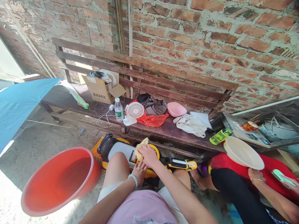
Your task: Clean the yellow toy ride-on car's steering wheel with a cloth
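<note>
A pale yellow cloth is bunched under the fingers of my right hand, which presses it against a yellow and black machine with a whitish body panel. My left hand, wearing a beaded bracelet, rests on the machine just below the right one. Its fingers are stretched out, and the tips come close to the cloth. The machine lies lengthwise between my knees and the bench. A yellow and black arm-like part sticks out at its right end.
A red basin with water stands at left, below a blue umbrella. The wooden bench bears a carton, bottle, white fan and pink bowl. At right, another person's hand supports a cream basin.
</note>
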Tool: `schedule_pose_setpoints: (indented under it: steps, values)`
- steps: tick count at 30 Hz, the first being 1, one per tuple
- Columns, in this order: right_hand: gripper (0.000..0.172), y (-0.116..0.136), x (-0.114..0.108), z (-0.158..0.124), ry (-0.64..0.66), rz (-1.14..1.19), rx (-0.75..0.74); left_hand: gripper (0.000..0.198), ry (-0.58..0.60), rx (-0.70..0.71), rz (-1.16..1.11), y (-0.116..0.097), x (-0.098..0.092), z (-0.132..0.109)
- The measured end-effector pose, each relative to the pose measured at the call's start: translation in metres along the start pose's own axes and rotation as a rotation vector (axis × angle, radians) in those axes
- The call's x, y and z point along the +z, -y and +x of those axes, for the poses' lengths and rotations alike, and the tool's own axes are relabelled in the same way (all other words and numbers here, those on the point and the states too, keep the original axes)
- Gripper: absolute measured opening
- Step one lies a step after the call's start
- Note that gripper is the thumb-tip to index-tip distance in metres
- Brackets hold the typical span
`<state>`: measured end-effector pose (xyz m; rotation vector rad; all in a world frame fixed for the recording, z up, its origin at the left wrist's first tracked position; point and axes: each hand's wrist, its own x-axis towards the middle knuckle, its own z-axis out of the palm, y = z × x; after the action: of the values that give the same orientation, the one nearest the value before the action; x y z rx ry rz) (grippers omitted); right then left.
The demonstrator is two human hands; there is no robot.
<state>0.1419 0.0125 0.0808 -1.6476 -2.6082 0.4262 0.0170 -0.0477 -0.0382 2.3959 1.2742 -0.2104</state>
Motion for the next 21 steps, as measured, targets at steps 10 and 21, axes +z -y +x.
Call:
schedule_pose_setpoints:
  steps: [10, 21]
  values:
    - [0.039, -0.021, 0.032, 0.041, 0.111, 0.002, 0.041, 0.094, 0.042, 0.021, 0.016, -0.001, -0.009, 0.000]
    - [0.036, -0.064, 0.016, 0.031, 0.063, 0.073, 0.585, 0.103, -0.038, 0.073, 0.103, 0.009, 0.007, 0.003]
